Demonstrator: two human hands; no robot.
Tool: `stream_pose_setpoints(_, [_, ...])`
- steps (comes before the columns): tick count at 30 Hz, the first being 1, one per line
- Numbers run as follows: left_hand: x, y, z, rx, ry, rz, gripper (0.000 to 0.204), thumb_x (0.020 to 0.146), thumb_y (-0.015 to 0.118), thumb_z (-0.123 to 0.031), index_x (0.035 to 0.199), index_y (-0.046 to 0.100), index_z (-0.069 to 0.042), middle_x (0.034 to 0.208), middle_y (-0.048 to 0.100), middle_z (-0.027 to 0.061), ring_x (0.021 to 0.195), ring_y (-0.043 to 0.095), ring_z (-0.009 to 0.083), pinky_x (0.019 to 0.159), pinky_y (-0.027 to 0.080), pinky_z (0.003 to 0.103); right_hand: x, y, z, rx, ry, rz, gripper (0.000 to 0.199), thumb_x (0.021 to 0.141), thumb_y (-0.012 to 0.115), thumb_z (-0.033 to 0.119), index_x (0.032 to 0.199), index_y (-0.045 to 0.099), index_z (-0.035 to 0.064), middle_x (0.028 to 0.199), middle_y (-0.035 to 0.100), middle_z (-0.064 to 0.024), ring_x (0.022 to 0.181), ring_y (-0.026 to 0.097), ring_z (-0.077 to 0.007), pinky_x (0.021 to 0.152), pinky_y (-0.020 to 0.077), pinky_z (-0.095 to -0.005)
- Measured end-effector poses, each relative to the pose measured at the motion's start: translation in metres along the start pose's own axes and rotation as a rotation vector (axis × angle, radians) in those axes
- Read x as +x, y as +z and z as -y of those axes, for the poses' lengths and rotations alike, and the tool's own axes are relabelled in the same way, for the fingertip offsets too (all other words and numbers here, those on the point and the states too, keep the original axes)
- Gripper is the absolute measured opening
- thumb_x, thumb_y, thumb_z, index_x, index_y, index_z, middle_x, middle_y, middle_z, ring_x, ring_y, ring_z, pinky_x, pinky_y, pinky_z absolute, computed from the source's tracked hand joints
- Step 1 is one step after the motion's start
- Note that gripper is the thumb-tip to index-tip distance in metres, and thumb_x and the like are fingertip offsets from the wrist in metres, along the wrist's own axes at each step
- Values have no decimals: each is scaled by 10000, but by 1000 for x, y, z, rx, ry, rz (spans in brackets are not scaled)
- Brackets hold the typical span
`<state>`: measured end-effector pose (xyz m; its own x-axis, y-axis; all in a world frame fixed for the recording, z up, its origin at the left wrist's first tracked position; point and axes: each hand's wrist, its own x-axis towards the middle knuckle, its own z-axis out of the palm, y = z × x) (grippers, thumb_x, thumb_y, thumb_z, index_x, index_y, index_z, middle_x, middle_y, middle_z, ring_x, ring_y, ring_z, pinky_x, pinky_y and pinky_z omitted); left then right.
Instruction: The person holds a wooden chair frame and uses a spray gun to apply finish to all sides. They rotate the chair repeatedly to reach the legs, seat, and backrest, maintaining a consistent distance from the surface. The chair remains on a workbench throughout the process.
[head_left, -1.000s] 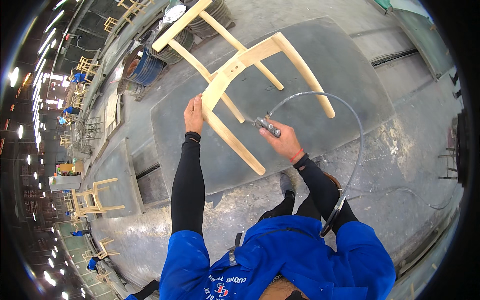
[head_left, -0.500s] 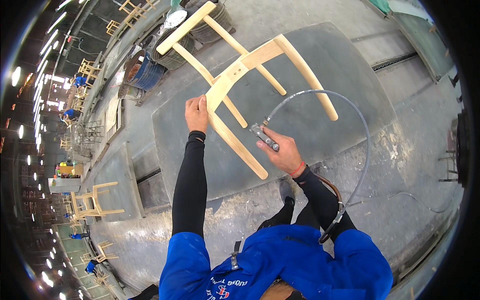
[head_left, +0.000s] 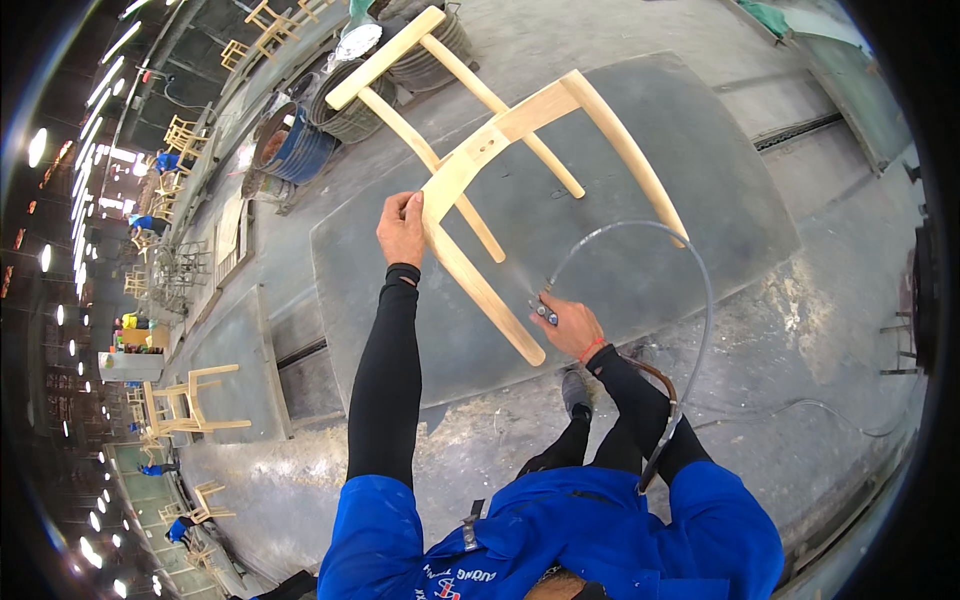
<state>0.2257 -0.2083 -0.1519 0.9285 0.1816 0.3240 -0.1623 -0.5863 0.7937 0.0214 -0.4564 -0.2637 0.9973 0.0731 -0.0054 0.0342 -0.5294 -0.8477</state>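
A pale wooden chair frame (head_left: 455, 172), with legs, rails and a curved piece but no seat panel, is held up tilted over a grey board. My left hand (head_left: 402, 230) is closed around its curved piece near a corner, thumb on top. Low and to the right, my right hand (head_left: 573, 328) grips a small grey spray gun (head_left: 543, 311), partly hidden by the fingers. A faint mist shows at the gun's tip, close to the chair's near leg but apart from it. From the gun a grey hose (head_left: 706, 290) loops right and back along my right forearm.
Below the chair lies a wide dark grey board (head_left: 640, 120) on the floor. Beyond it at the upper left stand a blue drum (head_left: 300, 150) and metal bins (head_left: 430, 62). More chair frames (head_left: 190, 405) stand at left, with people in blue farther off. The hose trails across the right floor.
My right hand has drawn the spray gun down and slightly right, away from the chair, and the gun has turned. The chair and my left hand shifted slightly right.
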Motion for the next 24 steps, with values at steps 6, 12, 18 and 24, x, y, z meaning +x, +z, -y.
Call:
stream_pose_setpoints(6, [-3,8,-2,-53,40,-46,284,1005,711,-277,1025,712,6,880,725,62,804,648,119,743,535,303,-8,-51,6,26,-41,-184,443,935,746,323,1286,674,62,1013,740,-214,909,707,-426,775,563,-483])
stream_pose_setpoints(12, [-3,11,-5,-66,30,-32,310,1028,684,-307,1060,718,-1,904,715,55,833,623,113,783,515,290,44,-106,21,2,-223,-485,456,926,768,289,1305,673,55,1043,740,-206,921,718,-394,775,565,-448])
stream_pose_setpoints(18, [-3,13,-9,-28,21,-16,309,1039,657,-313,1088,721,-15,1025,745,101,930,676,177,849,528,326,59,-124,-21,-99,-19,-417,459,929,756,328,1294,680,62,1068,742,-207,950,717,-396,795,566,-462])
stream_pose_setpoints(24, [2,18,-13,187,297,-83,255,984,683,-255,1073,745,-24,1086,727,138,1005,681,305,901,527,411,17,-147,-48,-107,180,-288,434,937,744,309,1272,684,39,1076,744,-211,951,723,-393,802,564,-464])
